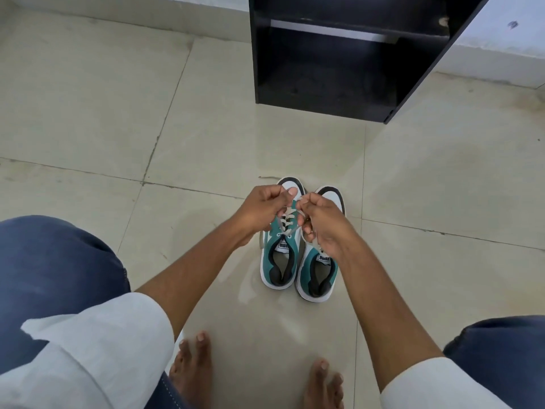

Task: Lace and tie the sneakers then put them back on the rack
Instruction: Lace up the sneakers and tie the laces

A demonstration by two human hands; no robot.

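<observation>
My left hand (262,206) and my right hand (317,215) are both curled nearly into fists above the front of the left sneaker (280,255), knuckles almost meeting over its tongue; the fingers (290,192) of my left hand are pinched shut on a strand of the pale lace (287,221), and those of my right hand are closed on what seems to be the other end of it, though my own knuckles hide the exact grip. Just under my fingertips the lace crosses back and forth through the teal eyelet rows; the white toe cap pokes out beyond my left thumb. The right sneaker (320,270) stands just beside the first, touching or nearly touching it along the sole; my right wrist lies over its middle, so its lacing is mostly hidden from me. Both shoes rest flat on the pale tiled floor (103,113), heels toward me, toes away. Well beyond my fingers, further out on the floor, stands the black rack (324,69), its open shelves facing me. Nearer than my hands are my bare feet (191,370) on the tiles; my white sleeves (97,349) are pushed up my forearms over blue-trousered knees (50,267).
</observation>
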